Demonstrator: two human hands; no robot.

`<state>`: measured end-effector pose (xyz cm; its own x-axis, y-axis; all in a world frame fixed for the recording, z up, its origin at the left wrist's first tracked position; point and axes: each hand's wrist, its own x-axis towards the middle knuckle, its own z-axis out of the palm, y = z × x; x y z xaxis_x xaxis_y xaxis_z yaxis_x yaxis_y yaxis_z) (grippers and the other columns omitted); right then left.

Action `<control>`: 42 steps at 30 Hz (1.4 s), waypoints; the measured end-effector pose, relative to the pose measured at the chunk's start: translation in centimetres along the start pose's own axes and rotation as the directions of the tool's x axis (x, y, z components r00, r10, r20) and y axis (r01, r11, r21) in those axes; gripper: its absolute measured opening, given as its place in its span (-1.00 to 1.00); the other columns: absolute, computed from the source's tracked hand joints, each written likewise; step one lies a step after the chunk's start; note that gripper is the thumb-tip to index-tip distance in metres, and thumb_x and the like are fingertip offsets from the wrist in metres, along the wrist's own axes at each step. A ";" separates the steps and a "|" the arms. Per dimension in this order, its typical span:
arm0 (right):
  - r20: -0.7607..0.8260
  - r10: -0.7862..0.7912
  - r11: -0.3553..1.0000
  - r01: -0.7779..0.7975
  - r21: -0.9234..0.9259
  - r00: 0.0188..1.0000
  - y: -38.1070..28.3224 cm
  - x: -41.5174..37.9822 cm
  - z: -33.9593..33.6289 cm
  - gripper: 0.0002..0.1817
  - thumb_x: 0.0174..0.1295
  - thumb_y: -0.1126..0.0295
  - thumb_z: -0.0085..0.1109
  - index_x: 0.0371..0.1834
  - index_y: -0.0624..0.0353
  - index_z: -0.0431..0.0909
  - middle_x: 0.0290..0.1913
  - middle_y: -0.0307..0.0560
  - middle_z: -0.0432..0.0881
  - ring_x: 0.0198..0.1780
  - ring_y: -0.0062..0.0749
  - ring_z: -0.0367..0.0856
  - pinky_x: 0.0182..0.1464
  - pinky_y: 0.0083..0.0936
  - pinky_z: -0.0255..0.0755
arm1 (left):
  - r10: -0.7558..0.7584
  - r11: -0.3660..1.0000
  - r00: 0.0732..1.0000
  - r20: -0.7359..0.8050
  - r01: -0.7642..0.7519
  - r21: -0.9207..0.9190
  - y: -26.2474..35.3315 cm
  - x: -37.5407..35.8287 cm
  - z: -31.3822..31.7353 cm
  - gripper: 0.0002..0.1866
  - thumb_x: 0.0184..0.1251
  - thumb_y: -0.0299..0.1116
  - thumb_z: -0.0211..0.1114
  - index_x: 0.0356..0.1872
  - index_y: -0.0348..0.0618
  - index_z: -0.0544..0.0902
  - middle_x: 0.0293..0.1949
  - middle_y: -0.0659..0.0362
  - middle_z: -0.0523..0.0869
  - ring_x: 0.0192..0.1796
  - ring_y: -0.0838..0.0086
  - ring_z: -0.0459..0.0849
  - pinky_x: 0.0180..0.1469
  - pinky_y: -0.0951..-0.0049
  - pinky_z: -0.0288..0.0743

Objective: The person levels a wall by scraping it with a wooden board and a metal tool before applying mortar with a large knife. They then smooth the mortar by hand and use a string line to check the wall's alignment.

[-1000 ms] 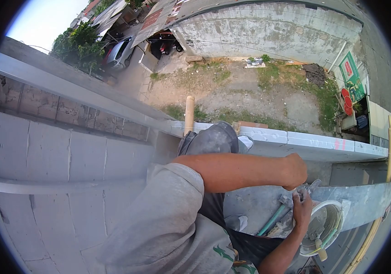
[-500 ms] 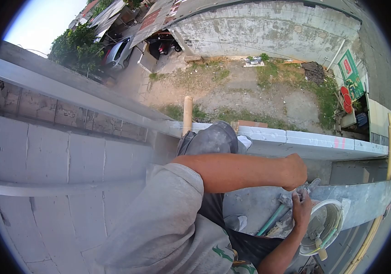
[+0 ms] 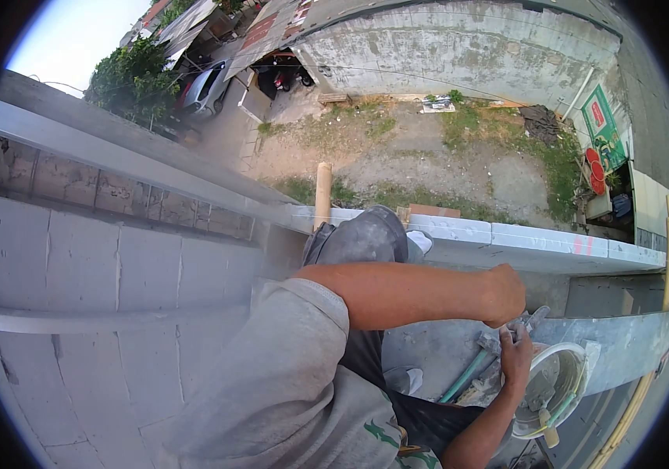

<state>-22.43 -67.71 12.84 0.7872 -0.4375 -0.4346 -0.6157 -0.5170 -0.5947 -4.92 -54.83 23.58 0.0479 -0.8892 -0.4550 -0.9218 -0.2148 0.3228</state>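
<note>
My left hand [image 3: 504, 293] is closed in a fist at the end of my bare forearm, which crosses the view from a grey sleeve. Just below it, my right hand [image 3: 515, 356] curls its fingers around a small grey, mortar-smeared tool [image 3: 536, 316], whose metal tip sticks out to the right between both hands. How each hand grips it is partly hidden. A green-handled tool [image 3: 465, 375] lies slanted right beside my right hand. A white bucket [image 3: 576, 361] smeared with mortar stands right of that hand.
I am high up on a ledge of white blocks [image 3: 553, 244], with a block wall [image 3: 115, 273] to the left. A bamboo pole [image 3: 323, 195] rises past the edge, and another one [image 3: 666, 273] stands at the right. Far below are bare ground, grass and a parked car [image 3: 205, 92].
</note>
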 end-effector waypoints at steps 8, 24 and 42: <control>-0.011 -0.034 0.999 0.034 0.008 0.999 -0.7 -0.2 -0.2 -0.64 0.27 0.28 0.19 -0.02 0.34 0.56 -0.11 0.29 0.67 -0.04 0.17 0.63 0.02 -0.15 0.42 | 0.003 1.000 1.000 0.005 -0.003 0.010 0.1 0.1 0.1 -0.81 -0.01 -0.38 0.40 -0.31 -0.11 0.79 -0.28 0.06 0.80 -0.17 0.24 0.78 -0.17 0.23 0.60; -0.034 -0.037 0.999 0.037 -0.020 0.999 -1.5 -0.4 -0.3 -0.64 0.27 0.29 0.20 0.02 0.33 0.56 -0.08 0.31 0.66 0.00 0.18 0.62 0.06 -0.16 0.42 | -0.001 1.000 1.000 0.019 0.001 0.000 -0.2 -0.3 0.2 -0.79 -0.02 -0.36 0.42 -0.29 -0.09 0.79 -0.26 0.08 0.80 -0.15 0.25 0.77 -0.14 0.23 0.57; -0.029 -0.039 0.998 0.037 -0.055 0.999 -2.1 -0.6 -0.2 -0.64 0.27 0.28 0.20 0.02 0.32 0.55 -0.06 0.30 0.66 0.02 0.19 0.61 0.09 -0.16 0.40 | 0.013 1.000 0.999 -0.042 -0.014 -0.009 -0.6 -1.1 0.3 -0.82 -0.02 -0.38 0.41 -0.33 -0.11 0.80 -0.30 0.08 0.79 -0.18 0.23 0.78 -0.20 0.24 0.60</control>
<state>-21.61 -66.44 14.50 0.8090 -0.4385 -0.3914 -0.5872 -0.5725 -0.5722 -4.53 -53.59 23.70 0.0517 -0.9083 -0.4152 -0.9186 -0.2063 0.3369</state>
